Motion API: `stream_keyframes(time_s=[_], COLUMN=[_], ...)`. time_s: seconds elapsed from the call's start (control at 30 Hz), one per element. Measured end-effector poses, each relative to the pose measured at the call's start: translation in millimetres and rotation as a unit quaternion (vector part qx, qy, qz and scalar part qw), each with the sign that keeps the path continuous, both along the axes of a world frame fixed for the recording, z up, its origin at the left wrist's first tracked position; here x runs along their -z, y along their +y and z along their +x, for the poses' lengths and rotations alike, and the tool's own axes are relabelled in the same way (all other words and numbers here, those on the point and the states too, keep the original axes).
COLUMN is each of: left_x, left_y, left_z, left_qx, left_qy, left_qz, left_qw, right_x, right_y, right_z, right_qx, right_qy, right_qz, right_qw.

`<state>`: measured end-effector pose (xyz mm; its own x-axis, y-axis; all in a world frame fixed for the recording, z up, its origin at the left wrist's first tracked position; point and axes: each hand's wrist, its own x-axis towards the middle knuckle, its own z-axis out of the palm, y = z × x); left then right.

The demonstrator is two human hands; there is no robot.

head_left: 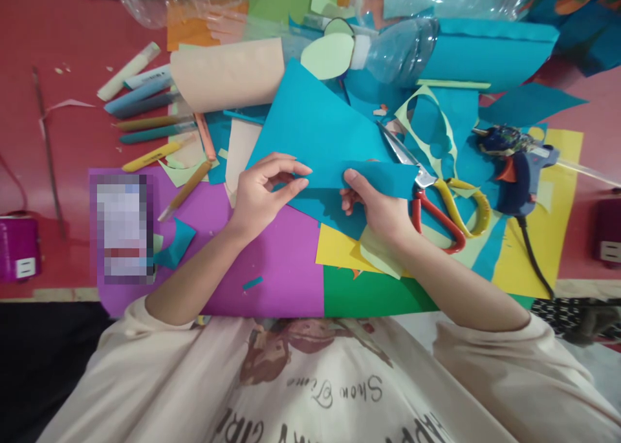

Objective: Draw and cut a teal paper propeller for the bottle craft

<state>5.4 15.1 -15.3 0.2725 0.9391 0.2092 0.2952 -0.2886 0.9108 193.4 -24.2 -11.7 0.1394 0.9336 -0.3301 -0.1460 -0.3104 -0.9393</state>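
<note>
While right hand (381, 210) pinches blue strip (392, 176) | left hand (259, 194): fingertips nearly meeting, hold unclear

Bright light, soft shadows (warped edges)

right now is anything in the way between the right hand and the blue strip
Nothing visible is: the thumb of the right hand rests right against the blue strip. The scissors lie close by the strip's right end, not between the two.
</note>
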Motion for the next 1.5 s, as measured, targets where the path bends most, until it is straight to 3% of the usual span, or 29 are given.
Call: stream_keyframes(time_s=[0.27, 0.47, 0.57, 0.87, 1.1, 1.5], left_x=[0.6, -10.7, -15.9, -6.7, -9.3, -17.2], left_y=[3.3, -4.1, -7.1, 0.1, -0.9, -8.0], left_z=[-2.9, 2.7, 5.4, 3.7, 5.2, 7.4], left_qx=[0.035, 0.115, 0.150, 0.080, 0.069, 0.091], left_qy=[-0.066, -0.095, -0.083, -0.087, -0.099, -0.058], left_qz=[-0.066, -0.289, -0.338, -0.317, -0.336, -0.248], left_qw=[0.995, 0.946, 0.925, 0.941, 0.934, 0.963], right_x=[-0.8, -10.4, -12.3, -10.5, -0.1, -8.7], right_y=[-2.0, -2.7, -2.9, -2.0, -3.5, -1.3], right_z=[1.9, -2.0, -3.1, 0.7, 1.0, -4.2], right_qx=[-0.017, -0.074, -0.090, -0.110, -0.053, -0.139], right_qy=[-0.012, 0.008, 0.016, -0.016, 0.027, 0.061], right_qz=[0.011, -0.003, -0.008, 0.040, 0.058, 0.062], right_qw=[1.000, 0.997, 0.996, 0.993, 0.997, 0.987])
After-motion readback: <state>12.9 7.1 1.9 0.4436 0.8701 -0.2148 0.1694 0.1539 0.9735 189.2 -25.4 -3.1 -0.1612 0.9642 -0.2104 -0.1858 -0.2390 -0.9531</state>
